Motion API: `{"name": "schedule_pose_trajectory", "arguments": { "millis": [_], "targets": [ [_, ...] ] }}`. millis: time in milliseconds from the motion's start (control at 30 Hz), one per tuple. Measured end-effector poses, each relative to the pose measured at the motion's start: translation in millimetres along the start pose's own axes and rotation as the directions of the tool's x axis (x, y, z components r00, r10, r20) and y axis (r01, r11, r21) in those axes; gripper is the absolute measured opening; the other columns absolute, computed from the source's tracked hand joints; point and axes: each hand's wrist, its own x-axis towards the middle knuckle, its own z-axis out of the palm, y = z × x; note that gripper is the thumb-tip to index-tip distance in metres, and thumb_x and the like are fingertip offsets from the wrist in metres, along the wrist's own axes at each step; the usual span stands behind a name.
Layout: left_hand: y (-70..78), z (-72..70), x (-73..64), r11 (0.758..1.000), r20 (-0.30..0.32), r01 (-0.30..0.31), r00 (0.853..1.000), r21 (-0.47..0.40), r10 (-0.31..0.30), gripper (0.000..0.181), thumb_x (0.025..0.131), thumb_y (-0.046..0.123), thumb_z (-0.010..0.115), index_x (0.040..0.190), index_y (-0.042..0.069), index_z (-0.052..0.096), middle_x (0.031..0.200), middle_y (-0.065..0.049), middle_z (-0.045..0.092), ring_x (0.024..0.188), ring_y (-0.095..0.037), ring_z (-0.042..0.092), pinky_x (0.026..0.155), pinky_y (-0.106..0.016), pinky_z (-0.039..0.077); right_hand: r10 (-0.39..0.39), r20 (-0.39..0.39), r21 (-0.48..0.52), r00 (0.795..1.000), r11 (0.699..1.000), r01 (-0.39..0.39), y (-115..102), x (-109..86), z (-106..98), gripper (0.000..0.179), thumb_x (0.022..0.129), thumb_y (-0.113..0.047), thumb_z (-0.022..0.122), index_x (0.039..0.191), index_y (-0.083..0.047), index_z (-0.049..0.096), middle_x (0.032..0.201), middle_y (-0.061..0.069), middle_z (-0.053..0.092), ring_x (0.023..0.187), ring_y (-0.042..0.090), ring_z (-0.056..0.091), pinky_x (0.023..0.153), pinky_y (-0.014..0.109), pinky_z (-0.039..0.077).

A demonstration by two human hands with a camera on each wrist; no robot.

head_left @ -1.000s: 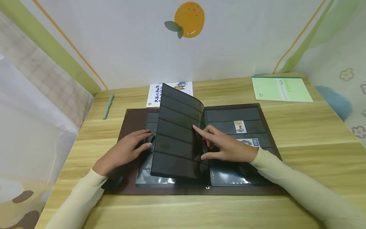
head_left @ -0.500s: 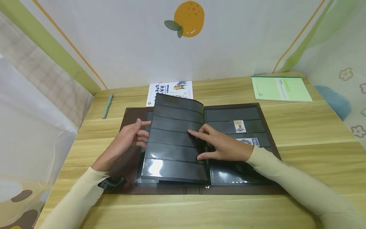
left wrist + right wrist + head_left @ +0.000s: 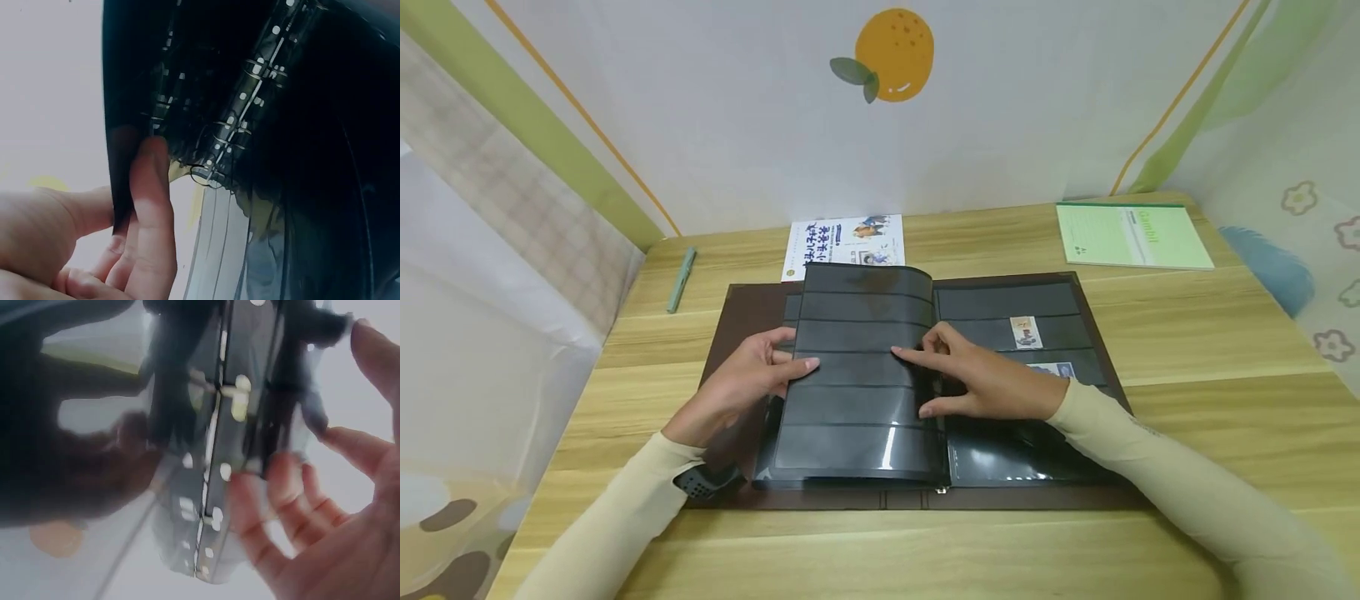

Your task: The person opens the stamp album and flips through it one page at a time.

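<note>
A stamp album (image 3: 891, 498) with a dark brown cover lies spread on the wooden table, its black pocket pages bound by rings (image 3: 239, 394). My left hand (image 3: 741, 379) pinches the left edge of a raised black page (image 3: 853, 400), thumb on the upper face and fingers beneath. In the left wrist view the page hangs between thumb and fingers (image 3: 150, 206). My right hand (image 3: 981, 375) lies across the ring spine, its index fingertip at the same page and its thumb lower down. On the right-hand page sit a small stamp (image 3: 1026, 332) and a blue-toned stamp (image 3: 1060, 369), partly covered by the right hand.
Behind the album lies a white booklet (image 3: 801, 252) with cartoon figures, overlapped by the raised page. A green pen (image 3: 681, 281) rests at the back left, a light green notebook (image 3: 1101, 237) at the back right. A curtain with an orange print (image 3: 895, 54) hangs behind the table.
The raised page has come down toward the left. My left hand went from the lower left page, turned at the page's edge, and now pinches it. The right hand has barely shifted.
</note>
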Motion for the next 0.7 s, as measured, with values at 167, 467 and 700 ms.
{"name": "schedule_pose_trajectory", "arguments": {
  "millis": [167,467,700],
  "targets": [
    [-4.7,1.2,3.0,0.999,-0.023,-0.008,1.000,0.040,0.009,0.080,0.097,0.022,0.069,0.156,-0.005,0.021,0.065,0.010,0.066,0.058,-0.009,0.054,0.069,-0.030,0.054,0.100,0.002,-0.156,0.995,0.983,-0.099,14.2,-12.2,-13.0,0.093,0.090,-0.053,0.072,0.163,-0.025,0.022,0.154,0.016,0.034,0.132,0.031,0.045,0.107,0.052,0.041],
    [-12.5,3.1,5.2,0.999,-0.055,-0.001,0.998,0.040,0.003,0.076,0.096,0.022,0.070,0.154,-0.004,0.028,0.076,0.007,0.073,0.067,-0.008,0.058,0.069,-0.029,0.055,0.392,0.058,-0.192,0.918,0.907,-0.375,59.0,-48.0,-41.2,0.100,0.092,-0.062,0.063,0.164,-0.014,0.013,0.170,0.020,-0.002,0.157,0.046,-0.005,0.118,0.074,0.001],
    [-11.6,4.7,3.0,0.999,-0.067,0.004,0.998,0.033,-0.002,0.073,0.096,0.021,0.070,0.151,-0.007,0.032,0.070,0.010,0.070,0.065,-0.008,0.057,0.070,-0.028,0.054,0.423,0.135,-0.161,0.896,0.902,-0.402,74.5,-56.0,-43.3,0.107,0.089,-0.063,0.066,0.163,-0.007,0.012,0.170,0.020,-0.002,0.156,0.047,-0.006,0.118,0.073,-0.001]
  ]
}}
